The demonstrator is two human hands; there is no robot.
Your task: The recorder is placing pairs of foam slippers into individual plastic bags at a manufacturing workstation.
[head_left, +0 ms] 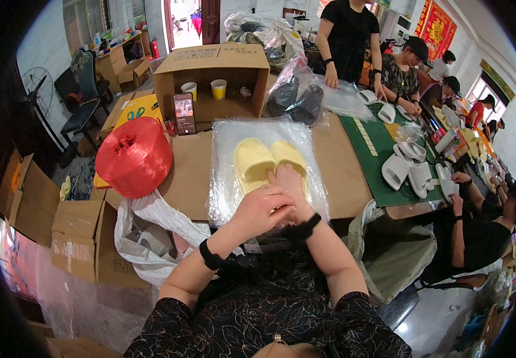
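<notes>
A pair of pale yellow slippers lies side by side, toes away from me, on a stack of clear plastic bags. My right hand is at their inner sides, fingertips closed on the edges where the two meet. Across its wrist side reaches my left hand, with a ring on one finger. The left fingers are stretched out to the right and overlap the right hand. Both hands cover the heel ends of the slippers.
A red twine roll stands left, by a propped phone. Behind is an open cardboard box with paper cups. White slippers lie on a green mat at right, where co-workers sit. Sacks hang at the table's front.
</notes>
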